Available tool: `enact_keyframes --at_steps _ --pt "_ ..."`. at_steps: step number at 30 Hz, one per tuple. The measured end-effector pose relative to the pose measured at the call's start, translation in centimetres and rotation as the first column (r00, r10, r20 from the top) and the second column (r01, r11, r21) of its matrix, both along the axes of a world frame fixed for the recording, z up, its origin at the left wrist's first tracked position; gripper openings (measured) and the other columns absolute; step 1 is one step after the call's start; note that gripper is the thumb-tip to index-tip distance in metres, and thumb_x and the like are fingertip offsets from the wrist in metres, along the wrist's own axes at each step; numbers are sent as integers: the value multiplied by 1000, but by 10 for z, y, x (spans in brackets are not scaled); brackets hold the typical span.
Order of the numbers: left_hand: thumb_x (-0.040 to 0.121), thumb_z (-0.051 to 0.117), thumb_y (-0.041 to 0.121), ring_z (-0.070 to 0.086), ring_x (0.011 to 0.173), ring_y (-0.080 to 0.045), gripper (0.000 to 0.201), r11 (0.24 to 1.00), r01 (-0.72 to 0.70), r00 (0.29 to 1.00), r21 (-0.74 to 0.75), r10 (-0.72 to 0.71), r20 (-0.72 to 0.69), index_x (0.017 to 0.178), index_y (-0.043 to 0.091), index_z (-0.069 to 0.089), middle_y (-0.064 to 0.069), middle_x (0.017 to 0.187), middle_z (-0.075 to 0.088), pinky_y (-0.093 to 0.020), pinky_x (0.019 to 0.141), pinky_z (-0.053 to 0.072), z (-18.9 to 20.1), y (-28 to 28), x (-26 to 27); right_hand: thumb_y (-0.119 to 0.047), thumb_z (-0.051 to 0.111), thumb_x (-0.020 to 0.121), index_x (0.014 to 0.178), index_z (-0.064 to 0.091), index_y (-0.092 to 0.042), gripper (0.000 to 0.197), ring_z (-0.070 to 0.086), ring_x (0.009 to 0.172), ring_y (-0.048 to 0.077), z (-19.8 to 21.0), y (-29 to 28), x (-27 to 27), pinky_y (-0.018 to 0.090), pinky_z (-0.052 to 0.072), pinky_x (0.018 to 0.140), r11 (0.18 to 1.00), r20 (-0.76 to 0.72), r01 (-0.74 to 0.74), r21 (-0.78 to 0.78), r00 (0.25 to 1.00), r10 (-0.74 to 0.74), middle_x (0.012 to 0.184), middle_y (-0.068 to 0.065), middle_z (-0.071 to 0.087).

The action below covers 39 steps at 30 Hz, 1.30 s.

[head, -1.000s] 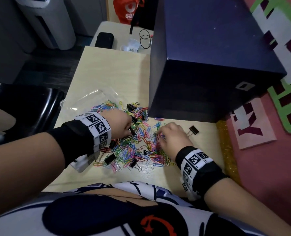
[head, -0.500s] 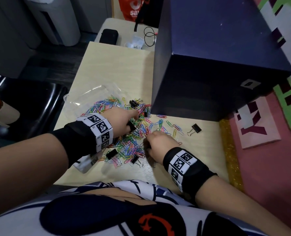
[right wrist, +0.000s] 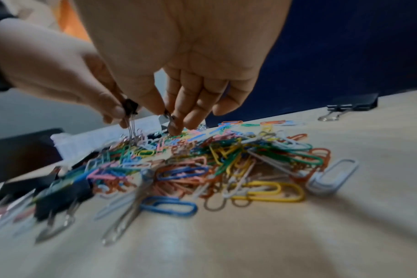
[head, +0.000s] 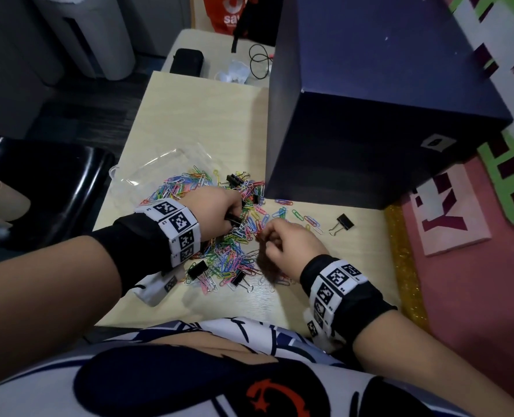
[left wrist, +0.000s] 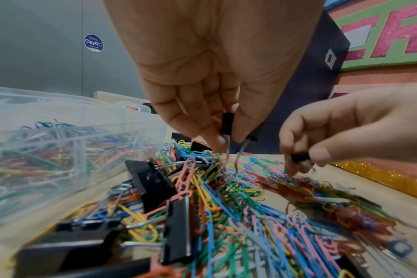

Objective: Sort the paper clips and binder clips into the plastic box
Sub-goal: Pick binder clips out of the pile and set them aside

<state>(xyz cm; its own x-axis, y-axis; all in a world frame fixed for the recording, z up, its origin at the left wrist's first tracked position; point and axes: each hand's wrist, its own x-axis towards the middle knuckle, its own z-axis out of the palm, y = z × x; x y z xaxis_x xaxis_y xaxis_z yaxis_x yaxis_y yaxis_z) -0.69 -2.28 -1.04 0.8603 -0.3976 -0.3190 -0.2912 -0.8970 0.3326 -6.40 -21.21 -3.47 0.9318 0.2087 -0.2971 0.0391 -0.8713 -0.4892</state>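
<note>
Here the left hand (left wrist: 210,62) pinches a black binder clip (left wrist: 227,125) between thumb and fingers (left wrist: 212,139), the clip's wire handles hanging down into the heap. The right hand (head: 292,246) also has its fingers (right wrist: 193,112) curled together, pinching a small dark clip (left wrist: 299,157) just above the heap; what sort of clip it is cannot be told.

Beneath both hands lies a mixed pile of colored paper clips (head: 234,251) on the tabletop (head: 195,115), with several black binder clips scattered through it, two of them (head: 198,269) at its near edge. One more binder clip (head: 344,222) sits apart to the right, near the foot of a large dark blue box (head: 385,109) that stands on the tabletop.

Just left of the pile stands the clear plastic box (left wrist: 67,116), open at the top. Through its wall in the left wrist view, many colored paper clips (left wrist: 48,146) already lie inside it; its dividers are too blurred to tell which compartment they fill.
</note>
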Motion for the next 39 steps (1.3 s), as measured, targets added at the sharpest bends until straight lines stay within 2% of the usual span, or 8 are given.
enact_keyframes --at_steps 5,8,16,21,26,30,33,39 --pt "76 75 25 56 81 -15 21 989 5 1000 -146 -5 -2 91 25 60 8 86 60 -24 67 38 2 -9 2 -21 58 89 118 61 -27 30 56 88 10 3 -7 3 26 46 89 985 31 92 148 995 -98 105 -5 61" --pt "75 76 26 59 78 -14 22 971 -19 1000 -238 16 -13 91 26 61 9 81 62 -26 70 46 3 -20 2 -23 59 90 120 62 -24 30 55 88 11 2 -8 5 27 46 89 982 51 107 157 992 -117 105 -3 56" --pt "75 78 26 60 69 -9 27 915 -80 996 -394 57 -70 94 26 59 10 75 63 -23 69 48 0 -49 4 -30 61 89 103 68 -18 19 52 90 12 -4 -21 10 20 38 79 959 60 240 148 966 -251 99 -4 56" --pt "72 77 31 57 82 -13 40 988 113 987 -102 -124 -104 106 27 55 5 98 57 -27 74 49 -11 -47 3 -33 55 92 110 66 -18 26 61 101 23 -7 -51 21 28 47 87 811 57 579 84 810 -584 111 4 66" --pt "71 74 40 58 83 -19 34 862 462 871 206 -398 -289 91 24 53 2 94 60 -32 67 49 -18 -37 -12 -34 55 92 130 48 -14 44 56 112 30 2 -68 25 29 41 83 707 -28 703 -80 708 -706 125 10 59" --pt "73 71 42 56 82 -21 31 771 576 815 271 -517 -262 87 25 50 1 91 60 -28 57 40 -24 -35 -22 -21 53 90 121 53 -14 32 57 104 28 -5 -60 26 25 40 78 760 -47 641 -103 760 -648 125 10 54" --pt "80 66 38 56 87 -24 28 715 629 777 305 -586 -228 98 21 54 -2 96 59 -30 58 37 -26 -39 -25 -10 45 90 128 44 -4 38 52 106 29 -12 -46 26 32 45 86 837 -189 460 -298 831 -524 133 16 43" --pt "83 57 25 57 85 -24 15 727 624 780 287 -600 -178 96 19 56 -2 97 57 -35 67 52 -27 -36 -25 -7 48 89 130 44 -15 43 53 113 29 -12 -24 20 37 48 95 920 -250 277 -277 904 -348 136 11 36"
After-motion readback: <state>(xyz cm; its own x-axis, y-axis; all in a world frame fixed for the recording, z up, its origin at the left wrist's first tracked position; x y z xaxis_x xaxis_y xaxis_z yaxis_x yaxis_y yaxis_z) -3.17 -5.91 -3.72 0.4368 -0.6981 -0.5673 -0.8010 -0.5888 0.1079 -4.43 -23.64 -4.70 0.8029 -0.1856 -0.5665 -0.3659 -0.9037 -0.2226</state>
